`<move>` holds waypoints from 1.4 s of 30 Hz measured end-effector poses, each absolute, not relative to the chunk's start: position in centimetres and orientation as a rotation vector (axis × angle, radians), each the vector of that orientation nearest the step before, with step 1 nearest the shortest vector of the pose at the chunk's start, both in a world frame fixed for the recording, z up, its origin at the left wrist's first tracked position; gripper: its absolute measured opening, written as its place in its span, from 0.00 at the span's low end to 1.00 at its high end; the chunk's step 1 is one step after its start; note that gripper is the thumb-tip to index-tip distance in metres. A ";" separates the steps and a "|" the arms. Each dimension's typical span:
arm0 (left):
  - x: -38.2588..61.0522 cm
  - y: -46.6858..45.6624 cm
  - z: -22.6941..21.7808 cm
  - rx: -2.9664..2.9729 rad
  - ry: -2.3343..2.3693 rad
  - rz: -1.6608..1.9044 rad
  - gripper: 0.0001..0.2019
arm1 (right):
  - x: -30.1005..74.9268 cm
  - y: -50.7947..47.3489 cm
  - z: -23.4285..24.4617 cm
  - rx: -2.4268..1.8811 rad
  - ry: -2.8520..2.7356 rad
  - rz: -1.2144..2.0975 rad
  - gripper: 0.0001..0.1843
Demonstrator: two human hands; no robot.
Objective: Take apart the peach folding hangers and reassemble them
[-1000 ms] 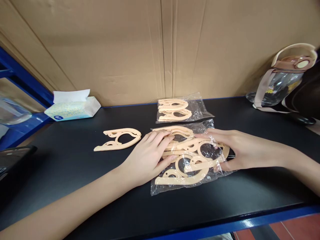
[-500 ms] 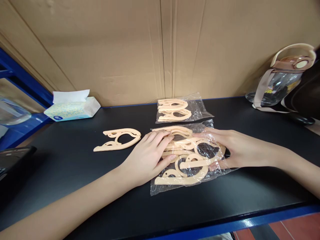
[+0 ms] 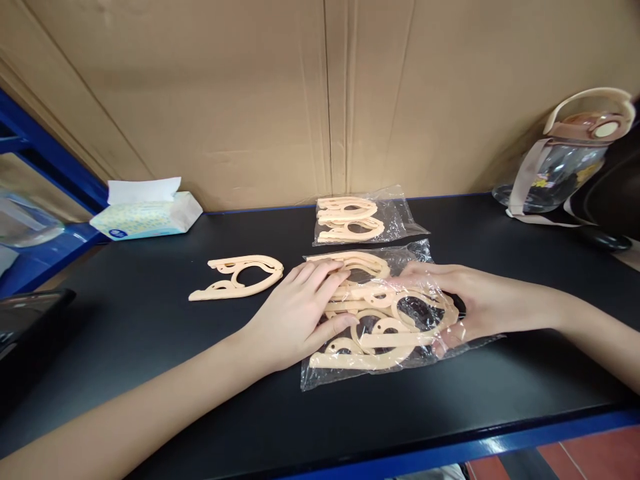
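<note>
Several beige folding clothes hangers lie folded in a clear plastic bag on the black table. My left hand rests on the bag's left part, fingers stretched out over the plastic and the hangers under it. At the bag's right end, my right hand has its thumb and fingers round the curved end of one folded hanger. Clear plastic lies over those fingers, so their exact grip is partly obscured. Left of my left hand, a single folded hanger lies unbagged on the table.
Behind lies a second clear bag of folded hangers. A tissue pack stands at the back left, and a strapped water bottle at the back right. A dark device sits at the left edge. Brown cardboard walls the rear.
My right hand has shifted slightly right, and the hanger in it has slid right with the plastic around it. My left hand stays on the bag.
</note>
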State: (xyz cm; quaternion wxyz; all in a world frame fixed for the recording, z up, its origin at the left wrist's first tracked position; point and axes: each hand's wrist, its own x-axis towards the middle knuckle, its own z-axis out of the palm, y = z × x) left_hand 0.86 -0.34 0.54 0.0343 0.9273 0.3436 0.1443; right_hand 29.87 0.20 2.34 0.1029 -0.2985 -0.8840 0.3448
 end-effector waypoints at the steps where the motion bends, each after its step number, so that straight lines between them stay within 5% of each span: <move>1: 0.8 -0.3 0.6 2.836 1.039 0.458 0.30 | 29.9 0.2 2.3 -0.869 -2.603 1.047 0.40; 9: 1.0 -1.1 0.9 2.792 0.687 0.402 0.44 | 29.8 0.2 2.2 -0.874 -2.559 1.108 0.42; 33: 1.1 -1.2 0.5 2.765 0.794 0.376 0.43 | 29.3 0.4 1.6 -0.825 -2.517 1.082 0.33; 42: 1.1 -1.0 0.4 2.800 0.757 0.387 0.47 | 29.1 0.0 1.6 -0.884 -2.592 0.821 0.36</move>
